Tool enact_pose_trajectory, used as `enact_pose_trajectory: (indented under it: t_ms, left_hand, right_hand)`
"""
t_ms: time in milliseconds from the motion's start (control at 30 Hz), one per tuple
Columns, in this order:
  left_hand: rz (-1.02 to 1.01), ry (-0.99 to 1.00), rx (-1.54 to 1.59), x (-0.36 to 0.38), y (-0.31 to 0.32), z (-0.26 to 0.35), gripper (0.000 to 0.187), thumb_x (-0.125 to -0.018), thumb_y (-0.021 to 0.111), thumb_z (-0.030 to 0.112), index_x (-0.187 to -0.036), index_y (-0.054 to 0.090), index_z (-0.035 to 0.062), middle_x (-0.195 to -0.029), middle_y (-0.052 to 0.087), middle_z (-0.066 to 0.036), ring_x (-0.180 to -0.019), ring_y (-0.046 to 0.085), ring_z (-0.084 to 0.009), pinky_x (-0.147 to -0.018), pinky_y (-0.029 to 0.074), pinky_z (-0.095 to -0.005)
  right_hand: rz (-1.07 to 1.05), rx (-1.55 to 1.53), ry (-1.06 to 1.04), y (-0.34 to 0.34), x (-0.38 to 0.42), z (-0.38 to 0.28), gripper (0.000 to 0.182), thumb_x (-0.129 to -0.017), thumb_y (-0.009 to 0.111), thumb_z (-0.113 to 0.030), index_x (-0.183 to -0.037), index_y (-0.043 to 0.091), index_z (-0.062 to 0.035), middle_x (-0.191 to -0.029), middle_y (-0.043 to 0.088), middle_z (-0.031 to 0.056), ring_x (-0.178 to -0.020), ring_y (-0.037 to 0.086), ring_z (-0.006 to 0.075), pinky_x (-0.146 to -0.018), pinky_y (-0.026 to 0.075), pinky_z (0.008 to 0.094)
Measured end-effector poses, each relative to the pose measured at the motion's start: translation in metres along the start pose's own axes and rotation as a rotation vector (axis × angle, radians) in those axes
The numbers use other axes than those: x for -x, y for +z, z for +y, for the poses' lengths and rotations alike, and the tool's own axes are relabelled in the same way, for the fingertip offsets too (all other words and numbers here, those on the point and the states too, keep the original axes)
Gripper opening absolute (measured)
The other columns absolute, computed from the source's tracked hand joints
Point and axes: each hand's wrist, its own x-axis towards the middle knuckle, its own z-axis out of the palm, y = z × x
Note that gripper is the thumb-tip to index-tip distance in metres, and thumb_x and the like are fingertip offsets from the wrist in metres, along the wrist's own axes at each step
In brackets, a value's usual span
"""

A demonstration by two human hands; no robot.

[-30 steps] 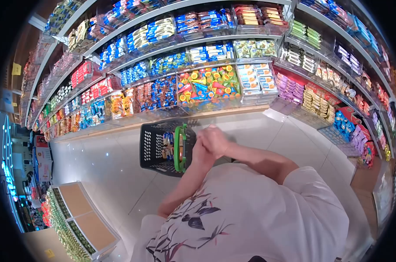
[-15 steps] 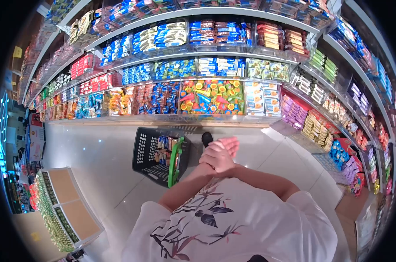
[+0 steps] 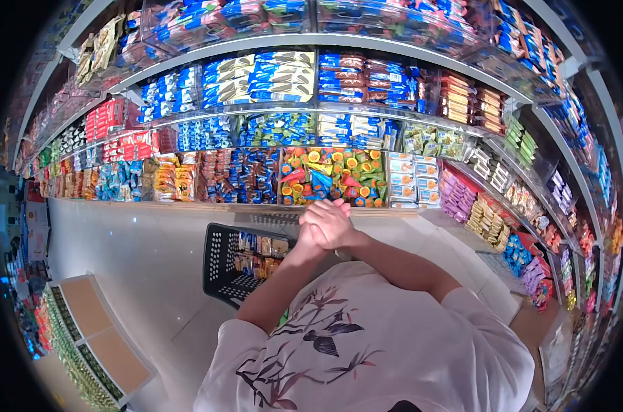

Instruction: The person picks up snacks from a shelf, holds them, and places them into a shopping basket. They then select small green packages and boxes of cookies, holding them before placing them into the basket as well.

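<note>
My left hand (image 3: 312, 235) and my right hand (image 3: 333, 224) are clasped together in front of my chest, fingers wrapped round each other. No item shows in either hand. Just below and left of them, a dark basket (image 3: 217, 264) stands on the floor with packaged snacks (image 3: 256, 254) inside. My left forearm hides its right side. Beyond my hands is a low shelf bin of colorful cone-shaped and round packs (image 3: 332, 177).
Shelves (image 3: 222, 110) of wrapped snacks curve across the front and down the right side. White-and-orange packs (image 3: 414, 180) sit right of the cone-shaped ones. A low display with brown panels (image 3: 116, 357) stands at lower left on the tiled floor (image 3: 140, 240).
My hands have moved up and slightly left in view, and the left fingers, earlier stretched out, are now folded in the clasp. The shelves look nearer, and my arm covers more of the basket.
</note>
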Motion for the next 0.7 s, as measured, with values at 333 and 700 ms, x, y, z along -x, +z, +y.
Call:
enact_pose_trajectory:
  t_ms: [333, 700]
  left_hand:
    - [0.373, -0.217, 0.401, -0.01, 0.061, 0.057, 0.043, -0.094, 0.039, 0.029, -0.132, 0.041, 0.0083, -0.133, 0.047, -0.011, -0.115, 0.054, -0.0305, -0.095, 0.046, -0.0474]
    - [0.353, 0.183, 0.533, -0.026, 0.051, 0.114, 0.033, -0.097, 0.042, 0.024, -0.121, 0.053, 0.0046, -0.105, 0.067, -0.013, -0.075, 0.069, -0.0179, -0.062, 0.059, -0.0312]
  right_hand:
    - [-0.338, 0.088, 0.248, -0.018, 0.031, 0.12, 0.017, -0.09, 0.048, -0.02, -0.087, 0.058, -0.0061, -0.074, 0.063, 0.0121, -0.064, 0.062, 0.0305, -0.059, 0.049, 0.0409]
    - [0.089, 0.422, 0.063, -0.083, -0.192, 0.098, 0.061, -0.08, 0.068, -0.027, -0.13, 0.042, -0.0045, -0.123, 0.05, 0.0162, -0.114, 0.047, 0.0321, -0.098, 0.037, 0.0408]
